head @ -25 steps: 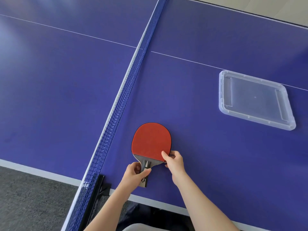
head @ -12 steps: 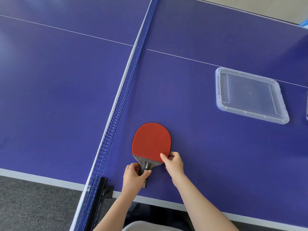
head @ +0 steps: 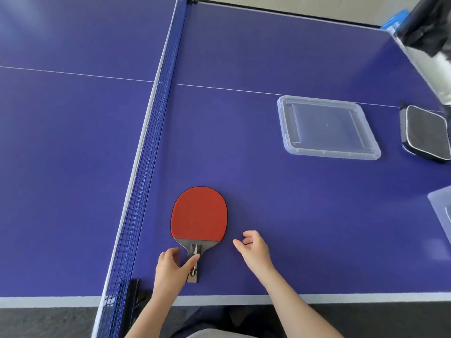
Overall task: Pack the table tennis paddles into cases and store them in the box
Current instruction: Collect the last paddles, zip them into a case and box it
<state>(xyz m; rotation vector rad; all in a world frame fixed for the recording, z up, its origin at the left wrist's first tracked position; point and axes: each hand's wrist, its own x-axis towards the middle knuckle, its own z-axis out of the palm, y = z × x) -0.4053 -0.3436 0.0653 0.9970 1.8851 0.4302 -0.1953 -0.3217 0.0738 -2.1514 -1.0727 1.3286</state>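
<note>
A red-faced paddle [head: 199, 213] lies flat on the blue table, handle pointing toward me. My left hand [head: 173, 267] grips its handle, thumb across the top. My right hand [head: 253, 247] hovers just right of the blade with loosely curled fingers, holding nothing and apart from the paddle. A black mesh paddle case [head: 425, 132] lies at the right edge. The corner of a clear plastic box [head: 441, 208] shows at the far right.
A clear plastic lid [head: 327, 128] lies flat right of centre. The blue net [head: 151, 142] runs up the table just left of the paddle, its clamp at the near edge. A dark bag and clear container [head: 424, 25] sit at the top right corner.
My right hand has let go of the blade's lower edge and moved right. The view has shifted, bringing the case and box corner into sight.
</note>
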